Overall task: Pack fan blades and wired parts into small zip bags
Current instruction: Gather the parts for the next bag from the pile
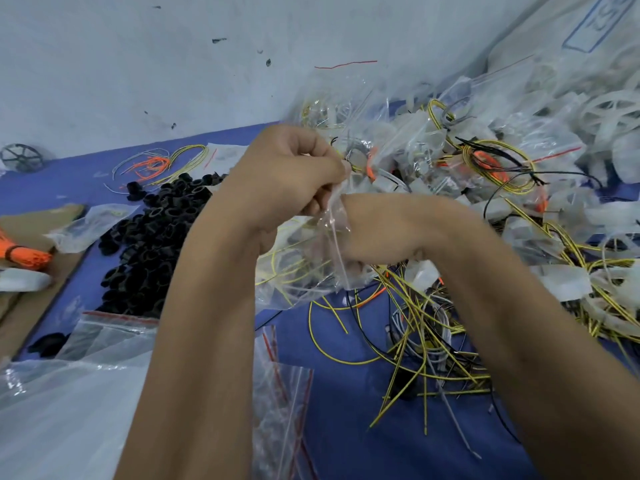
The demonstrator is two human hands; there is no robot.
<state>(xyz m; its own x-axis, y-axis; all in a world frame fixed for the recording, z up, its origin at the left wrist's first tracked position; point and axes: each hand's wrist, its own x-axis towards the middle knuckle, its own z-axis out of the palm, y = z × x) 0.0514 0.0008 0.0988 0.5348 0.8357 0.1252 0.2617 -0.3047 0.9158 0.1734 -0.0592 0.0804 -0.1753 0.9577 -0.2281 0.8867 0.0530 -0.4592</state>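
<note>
A clear small zip bag (304, 268) with yellow wired parts inside hangs between my hands above the blue table. My left hand (287, 178) pinches the bag's top edge with curled fingers. My right hand (381, 226) grips the same bag from the right, its fingers hidden behind the plastic. A heap of filled zip bags (398, 140) lies just beyond my hands. Loose yellow, grey and black wires (426, 344) sprawl under my right forearm. White fan blades (609, 116) pile up at the far right.
A mound of black plastic rings (156, 237) sits on the left. Empty red-striped zip bags (284, 393) lie near the front. Cardboard with an orange wire bundle (24, 254) is at the left edge. A dark wheel (22, 157) rests by the wall.
</note>
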